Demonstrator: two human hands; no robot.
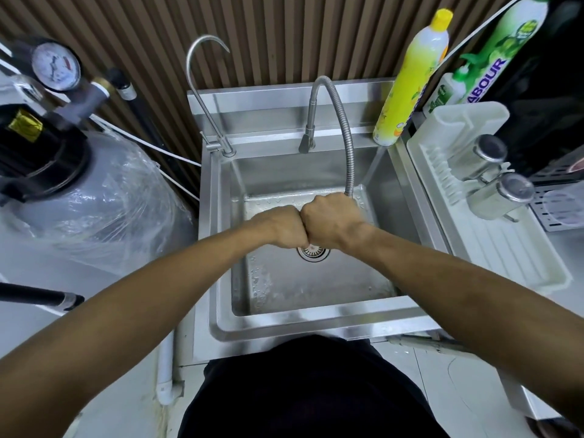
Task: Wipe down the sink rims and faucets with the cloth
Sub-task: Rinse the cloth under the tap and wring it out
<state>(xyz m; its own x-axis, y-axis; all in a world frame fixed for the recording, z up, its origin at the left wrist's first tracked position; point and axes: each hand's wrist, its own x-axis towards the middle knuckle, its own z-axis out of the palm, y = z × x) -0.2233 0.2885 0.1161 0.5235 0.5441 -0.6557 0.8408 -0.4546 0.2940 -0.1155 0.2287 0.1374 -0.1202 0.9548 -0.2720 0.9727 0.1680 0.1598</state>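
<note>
Ribbed brown wall panels back a stainless steel sink (316, 324), its long axis running away from the person. Over the wet basin, left hand (278, 227) and right hand (331, 221) meet knuckle to knuckle, each grip clenched; no cloth shows. Both the thin gooseneck faucet (202, 99) and flexible ribbed faucet (343, 121) arch forward. Front rim lies bare.

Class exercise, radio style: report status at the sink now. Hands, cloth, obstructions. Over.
Left hand and right hand fisted, knuckles together over the sink basin. Cloth not visible. Flexible faucet hose hangs at right hand; sink rims clear.
</note>
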